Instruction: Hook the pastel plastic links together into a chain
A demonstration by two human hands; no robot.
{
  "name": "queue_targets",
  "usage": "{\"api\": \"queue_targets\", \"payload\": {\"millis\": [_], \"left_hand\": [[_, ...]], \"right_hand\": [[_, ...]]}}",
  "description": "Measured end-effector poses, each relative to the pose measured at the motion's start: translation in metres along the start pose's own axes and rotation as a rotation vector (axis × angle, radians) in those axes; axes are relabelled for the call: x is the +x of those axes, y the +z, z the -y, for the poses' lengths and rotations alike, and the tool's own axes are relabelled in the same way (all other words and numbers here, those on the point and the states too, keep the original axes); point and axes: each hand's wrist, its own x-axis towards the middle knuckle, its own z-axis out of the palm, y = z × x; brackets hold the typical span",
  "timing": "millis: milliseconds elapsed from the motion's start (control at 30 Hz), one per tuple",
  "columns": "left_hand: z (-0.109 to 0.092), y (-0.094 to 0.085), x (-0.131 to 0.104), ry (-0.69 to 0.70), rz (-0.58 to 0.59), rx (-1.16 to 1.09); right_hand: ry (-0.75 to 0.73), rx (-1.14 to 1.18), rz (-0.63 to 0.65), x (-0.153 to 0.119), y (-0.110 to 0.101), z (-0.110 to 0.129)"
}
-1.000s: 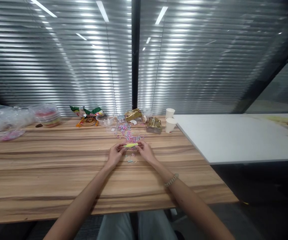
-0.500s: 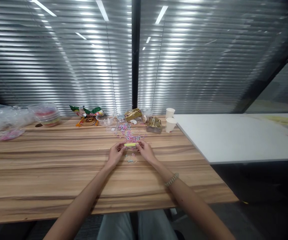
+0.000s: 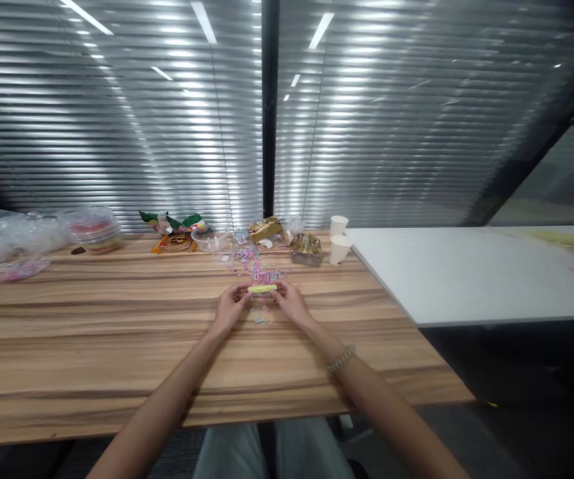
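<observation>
Here the left hand (image 3: 229, 308) has its grip on one end of a yellow strip (image 3: 262, 289), which lies directly between the hands, long axis crosswise over the counter (image 3: 117, 332), loose beads (image 3: 263, 273) just beyond; the right hand (image 3: 292, 304) pinches the other end, neither hand being nearer.

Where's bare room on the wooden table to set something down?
The wooden table is bare left of the left hand, in front of the pink packet, and right of the right hand, toward the white table. It's crowded along the back, from the snack packets to the paper cups, and around the yellow strip, where small colored pieces lie.
</observation>
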Motion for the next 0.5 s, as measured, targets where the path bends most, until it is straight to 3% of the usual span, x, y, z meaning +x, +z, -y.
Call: {"api": "queue_targets", "payload": {"millis": [500], "left_hand": [[0.0054, -0.0007, 0.0005, 0.018, 0.012, 0.004]], "right_hand": [[-0.007, 0.031, 0.006, 0.0017, 0.0001, -0.0049]]}}
